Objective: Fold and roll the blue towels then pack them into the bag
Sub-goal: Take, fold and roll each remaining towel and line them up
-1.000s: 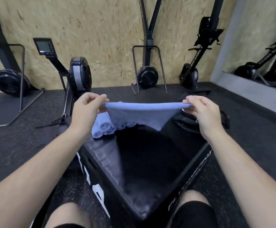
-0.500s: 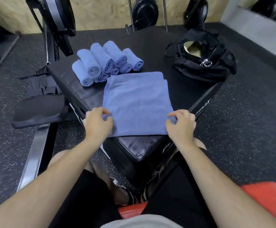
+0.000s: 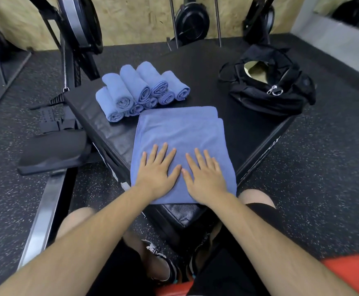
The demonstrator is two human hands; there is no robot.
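A folded blue towel [image 3: 180,129] lies flat on the near corner of a black padded box [image 3: 238,122]. My left hand [image 3: 158,169] and my right hand [image 3: 203,173] press on its near half, side by side, fingers straight and spread. Behind the towel to the left, several rolled blue towels [image 3: 140,90] are stacked in a pile. A black bag [image 3: 268,90] sits on the box's far right corner, its top open, a zipper pull hanging at its front.
A rowing machine's rail and black seat [image 3: 52,152] run along the left of the box. Other gym machines [image 3: 192,22] stand against the wooden wall. Speckled black rubber floor surrounds the box. My knees and shoes are below the box's near corner.
A second ago both hands held the towel stretched in the air. It was then laid on the box with the hands pinching its near corners; now both palms rest flat on its middle.
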